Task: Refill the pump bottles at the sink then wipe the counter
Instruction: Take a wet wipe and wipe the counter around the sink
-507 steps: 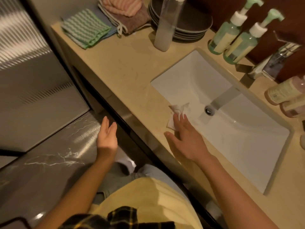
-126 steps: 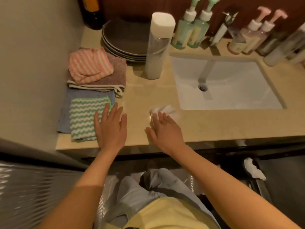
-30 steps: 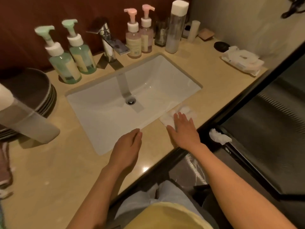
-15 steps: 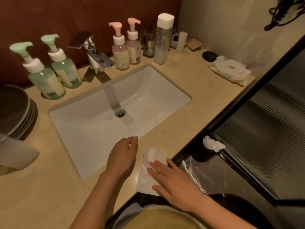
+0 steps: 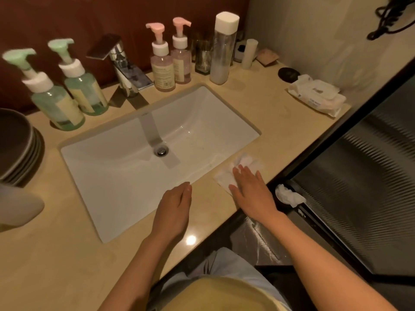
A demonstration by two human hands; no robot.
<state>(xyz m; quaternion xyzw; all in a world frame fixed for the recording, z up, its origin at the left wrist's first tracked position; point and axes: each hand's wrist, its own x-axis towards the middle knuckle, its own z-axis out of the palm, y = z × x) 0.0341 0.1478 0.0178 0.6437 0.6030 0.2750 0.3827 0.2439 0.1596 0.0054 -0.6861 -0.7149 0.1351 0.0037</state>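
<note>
My right hand (image 5: 251, 191) lies flat, fingers straight, pressing a white wipe (image 5: 242, 169) onto the beige counter (image 5: 269, 122) at the sink's front right corner. My left hand (image 5: 174, 209) rests open on the counter's front strip, fingertips at the rim of the white sink (image 5: 101, 167). Two green pump bottles (image 5: 65, 90) stand behind the sink on the left of the chrome faucet (image 5: 125, 70). Two pink pump bottles (image 5: 170, 61) stand to its right.
A tall clear bottle with a white cap (image 5: 222, 48) stands beside the pink pair, next to a glass (image 5: 203, 57). A pack of wipes (image 5: 318, 95) lies at the far right. Grey stacked plates (image 5: 15, 147) sit at left. A crumpled tissue (image 5: 289, 196) lies below the counter edge.
My right hand slid the wipe away from the front edge, rightward to the sink's front right corner. My left hand stayed at the sink's front rim.
</note>
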